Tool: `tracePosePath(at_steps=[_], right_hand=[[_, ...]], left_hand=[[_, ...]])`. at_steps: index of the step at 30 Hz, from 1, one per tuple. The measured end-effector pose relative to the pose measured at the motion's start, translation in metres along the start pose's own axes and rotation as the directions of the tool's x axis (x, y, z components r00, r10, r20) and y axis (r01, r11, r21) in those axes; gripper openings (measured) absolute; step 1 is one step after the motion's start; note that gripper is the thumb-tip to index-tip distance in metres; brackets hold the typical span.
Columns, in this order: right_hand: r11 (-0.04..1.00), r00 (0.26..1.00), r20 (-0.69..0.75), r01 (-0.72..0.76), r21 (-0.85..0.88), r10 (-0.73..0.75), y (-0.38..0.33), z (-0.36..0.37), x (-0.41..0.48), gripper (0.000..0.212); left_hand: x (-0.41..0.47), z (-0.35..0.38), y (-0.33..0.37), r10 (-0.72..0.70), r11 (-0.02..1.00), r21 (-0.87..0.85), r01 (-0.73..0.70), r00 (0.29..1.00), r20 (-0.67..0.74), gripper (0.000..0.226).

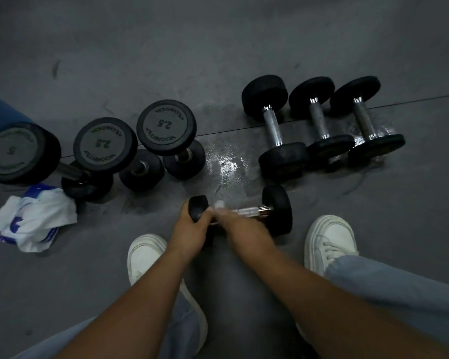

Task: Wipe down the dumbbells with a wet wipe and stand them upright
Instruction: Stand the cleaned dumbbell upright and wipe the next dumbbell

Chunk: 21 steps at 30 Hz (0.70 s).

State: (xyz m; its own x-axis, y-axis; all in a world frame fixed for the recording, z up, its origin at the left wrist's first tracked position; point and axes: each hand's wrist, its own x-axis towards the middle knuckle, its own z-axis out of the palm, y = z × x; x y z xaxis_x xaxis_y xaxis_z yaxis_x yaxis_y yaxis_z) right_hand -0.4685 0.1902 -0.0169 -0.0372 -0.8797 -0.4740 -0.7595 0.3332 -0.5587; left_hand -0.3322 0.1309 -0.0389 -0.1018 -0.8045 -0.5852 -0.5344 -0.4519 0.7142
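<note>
While the left hand (192,224) curls round one end of a small dumbbell (276,211) lying on the floor (239,275) just ahead of two white shoes (145,255), the blurry right hand (233,221) seems to pinch a white wipe (221,205) against its bar. Beyond, three dumbbells (105,145) stand up on the left and three others (319,120) lie flat on the right.

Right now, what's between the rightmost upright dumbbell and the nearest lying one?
Head view: nothing stands between the rightmost upright dumbbell and the nearest lying dumbbell, only floor with a wet shiny patch and a seam line.
</note>
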Motion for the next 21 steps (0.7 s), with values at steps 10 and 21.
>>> tracePosePath(at_steps=[10,21], right_hand=[[0.996,0.981,-0.174,-0.086,0.001,0.085,0.007,0.016,-0.004,0.042],[0.989,0.987,-0.065,-0.146,0.031,0.148,0.011,0.01,0.0,0.057]], left_hand=[[0.013,-0.003,0.003,0.005,0.994,0.112,-0.005,1.0,0.001,0.045],[0.011,-0.008,0.019,-0.099,0.976,0.191,0.108,0.993,-0.059,0.099]])
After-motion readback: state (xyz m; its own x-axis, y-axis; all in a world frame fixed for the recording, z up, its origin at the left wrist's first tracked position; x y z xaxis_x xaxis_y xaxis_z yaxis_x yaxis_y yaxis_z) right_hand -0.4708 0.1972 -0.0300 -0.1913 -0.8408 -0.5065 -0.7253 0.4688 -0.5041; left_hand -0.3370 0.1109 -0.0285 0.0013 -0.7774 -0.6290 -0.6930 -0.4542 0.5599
